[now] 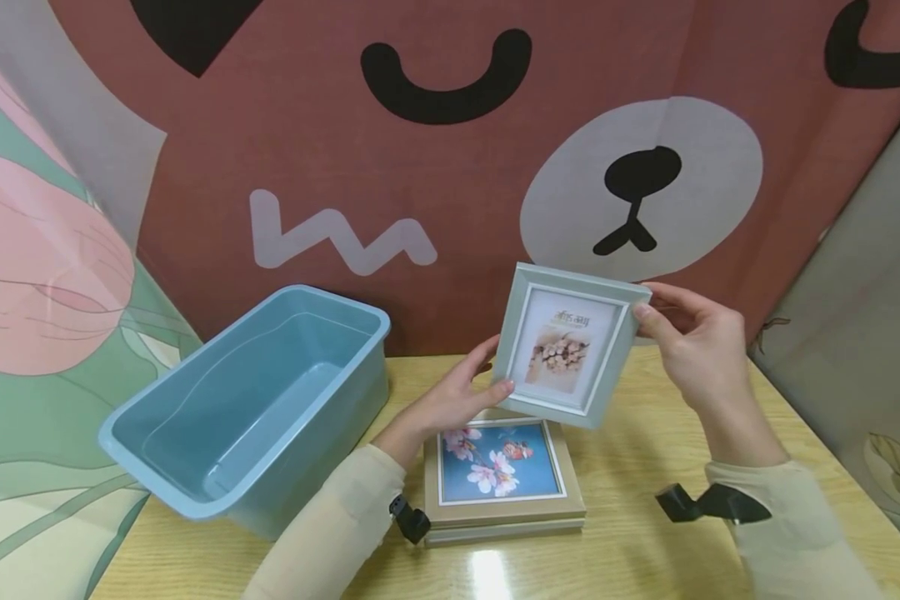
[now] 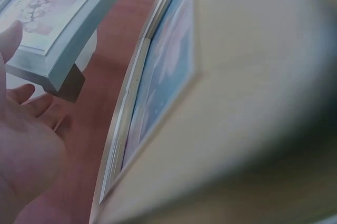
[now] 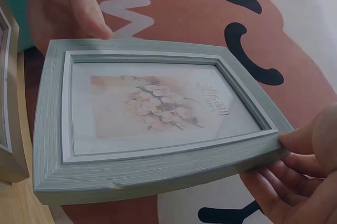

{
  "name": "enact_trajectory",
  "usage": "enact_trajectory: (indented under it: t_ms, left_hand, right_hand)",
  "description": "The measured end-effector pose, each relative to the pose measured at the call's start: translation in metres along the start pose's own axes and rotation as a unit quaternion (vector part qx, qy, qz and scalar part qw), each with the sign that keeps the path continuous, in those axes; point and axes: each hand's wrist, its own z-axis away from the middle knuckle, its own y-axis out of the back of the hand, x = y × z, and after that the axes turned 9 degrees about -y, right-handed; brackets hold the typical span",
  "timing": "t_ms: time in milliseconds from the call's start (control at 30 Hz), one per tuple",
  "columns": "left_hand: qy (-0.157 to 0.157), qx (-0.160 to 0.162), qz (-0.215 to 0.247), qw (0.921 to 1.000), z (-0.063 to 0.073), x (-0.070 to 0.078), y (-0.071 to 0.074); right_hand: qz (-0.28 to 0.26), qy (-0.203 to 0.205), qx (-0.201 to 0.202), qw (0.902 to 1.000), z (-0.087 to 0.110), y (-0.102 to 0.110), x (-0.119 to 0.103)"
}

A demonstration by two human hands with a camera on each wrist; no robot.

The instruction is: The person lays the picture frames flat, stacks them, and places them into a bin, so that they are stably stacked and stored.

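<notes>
A pale grey-green photo frame (image 1: 621,358) with a flower print is held up at a tilt above the table. My right hand (image 1: 697,354) pinches its upper right edge, thumb on the front and fingers behind, as the right wrist view shows. At the lower left edge is my left hand (image 1: 457,400), its thumb by the front; in the left wrist view its loosely bent fingers (image 2: 39,105) lie below the frame, apart from it. Under the raised frame, a tan photo frame (image 1: 504,510) with a blossom picture lies on another frame (image 1: 510,535).
A blue plastic bin (image 1: 330,417) stands at the left of the wooden table (image 1: 630,550), with no items visible inside. Behind the table hangs a cloth (image 1: 450,167) with a red-brown cartoon bear. A pale curtain (image 1: 870,292) is on the right.
</notes>
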Motion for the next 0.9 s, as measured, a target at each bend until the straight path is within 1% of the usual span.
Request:
enact_trajectory:
  t_ms: [167,467,600,800,833,900]
  left_hand:
    - [0.020,0.002,0.003,0.9998,0.002,0.002,0.002]
    - [0.036,0.011,0.007,0.9992,0.005,-0.002,0.007]
    - [0.035,0.018,0.018,0.9991,0.008,-0.003,0.010]
    - [0.023,0.029,0.016,0.9992,0.011,-0.004,0.013]
    - [0.021,0.030,0.017,0.9992,0.012,-0.004,0.013]
    - [0.006,0.032,0.019,0.9993,0.013,-0.004,0.014]
  right_hand:
    - [0.002,0.001,-0.004,1.0000,0.001,-0.002,-0.003]
    - [-0.018,0.027,-0.009,0.9994,0.001,-0.004,-0.006]
    - [-0.015,0.024,-0.010,0.9996,0.002,-0.003,-0.008]
    - [-0.008,0.021,-0.012,0.9997,0.002,-0.004,-0.008]
    - [-0.009,0.022,-0.012,0.9997,0.001,-0.004,-0.008]
    - [-0.010,0.025,-0.011,0.9996,0.001,-0.004,-0.009]
